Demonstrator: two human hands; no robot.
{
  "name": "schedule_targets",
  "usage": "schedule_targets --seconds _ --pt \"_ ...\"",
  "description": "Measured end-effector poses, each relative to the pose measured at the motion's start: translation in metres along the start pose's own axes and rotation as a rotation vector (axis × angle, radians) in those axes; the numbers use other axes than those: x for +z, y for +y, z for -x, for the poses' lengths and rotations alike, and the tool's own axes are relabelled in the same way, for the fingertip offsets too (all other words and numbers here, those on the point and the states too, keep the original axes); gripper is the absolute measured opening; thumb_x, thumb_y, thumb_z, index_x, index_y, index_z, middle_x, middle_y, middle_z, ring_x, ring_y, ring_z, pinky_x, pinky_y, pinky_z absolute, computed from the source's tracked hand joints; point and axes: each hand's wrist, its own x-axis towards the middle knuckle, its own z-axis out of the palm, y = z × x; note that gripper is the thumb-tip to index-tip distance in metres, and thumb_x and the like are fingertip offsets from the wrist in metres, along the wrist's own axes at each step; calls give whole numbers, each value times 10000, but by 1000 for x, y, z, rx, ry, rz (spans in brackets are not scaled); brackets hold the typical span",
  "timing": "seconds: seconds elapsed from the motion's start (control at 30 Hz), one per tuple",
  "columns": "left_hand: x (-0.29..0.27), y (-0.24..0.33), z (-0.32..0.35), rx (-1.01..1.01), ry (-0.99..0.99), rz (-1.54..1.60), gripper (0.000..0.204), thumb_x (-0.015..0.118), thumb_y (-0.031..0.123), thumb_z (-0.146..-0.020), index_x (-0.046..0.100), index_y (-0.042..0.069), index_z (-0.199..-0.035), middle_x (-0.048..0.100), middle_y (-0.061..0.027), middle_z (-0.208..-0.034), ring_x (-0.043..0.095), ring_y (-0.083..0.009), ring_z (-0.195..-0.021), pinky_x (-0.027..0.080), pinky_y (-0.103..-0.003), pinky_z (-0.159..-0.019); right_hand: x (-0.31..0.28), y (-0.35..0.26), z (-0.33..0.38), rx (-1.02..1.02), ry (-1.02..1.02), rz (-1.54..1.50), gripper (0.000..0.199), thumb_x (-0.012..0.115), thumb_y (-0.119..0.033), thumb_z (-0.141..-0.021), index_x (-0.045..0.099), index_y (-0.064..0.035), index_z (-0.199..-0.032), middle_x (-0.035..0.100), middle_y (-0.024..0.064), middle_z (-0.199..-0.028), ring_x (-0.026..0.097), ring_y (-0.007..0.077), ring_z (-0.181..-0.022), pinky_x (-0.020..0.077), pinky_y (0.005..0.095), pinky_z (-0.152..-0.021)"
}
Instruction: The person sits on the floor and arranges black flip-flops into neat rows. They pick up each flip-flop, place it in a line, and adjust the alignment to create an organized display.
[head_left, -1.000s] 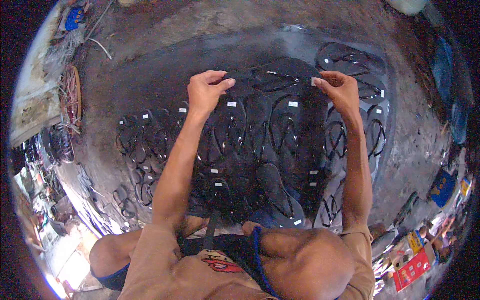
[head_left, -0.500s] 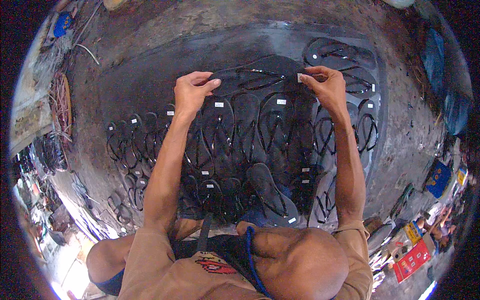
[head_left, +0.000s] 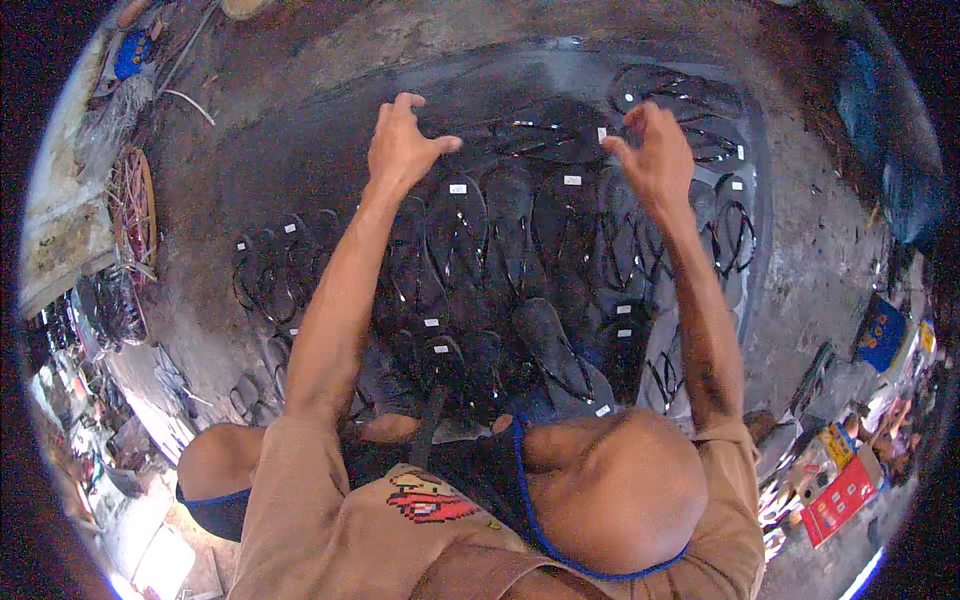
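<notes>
My left hand (head_left: pixel 405 145) is raised over the dark mat, thumb apart from the fingers, with nothing in it. On the other side, my right hand (head_left: pixel 655 155) has its thumb and curled fingers apart, and I see nothing between them. Between the hands a black flip-flop (head_left: pixel 530 145) lies sideways, its shiny strap upward, a small white sticker by its right end. My right thumb is close to that sticker. Below it stands a row of black flip-flops with white stickers, such as one (head_left: pixel 459 220) under my left hand. Another flip-flop (head_left: pixel 550 340) lies slanted near my knees.
The flip-flops rest on a dark sheet (head_left: pixel 300 130) over a rough floor. At far right are blue plastic (head_left: pixel 912 190), a blue packet (head_left: pixel 882 330) and a red box (head_left: pixel 840 500). A bundle of strips (head_left: pixel 135 205) is at left.
Both hands have let go of the sideways flip-flop, which now lies on the sheet. My fingers have spread and moved slightly up. The whole view has shifted a little.
</notes>
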Motion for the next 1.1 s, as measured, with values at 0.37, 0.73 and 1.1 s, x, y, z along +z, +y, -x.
schedule_targets --seconds 0.37,0.73,1.1 --pt "-21 -26 -3 -320 57 824 344 802 148 -921 728 53 -1243 745 -88 -1150 711 -182 -1024 586 -349 -867 -10 -120 217 338 -899 -118 692 914 -444 -766 559 -95 -1247 659 143 -1130 678 365 -1000 586 489 -799" --pt "-84 -40 -16 -292 23 1178 338 724 153 -1008 670 53 -1326 691 -76 -1243 682 -174 -1098 579 -364 -932 -112 -57 79 438 -438 -854 249 771 -153 -938 744 -48 -1162 711 -3 -974 653 125 -868 523 298 -756" --pt "-70 63 -10 -91 -468 1564 506 639 141 -1054 491 92 -1535 670 -98 -1268 670 -218 -1143 584 -431 -1024 -67 -14 -37 574 41 -1478 324 712 -150 -1035 606 -21 -1312 737 93 -1218 727 219 -1081 628 424 -957"
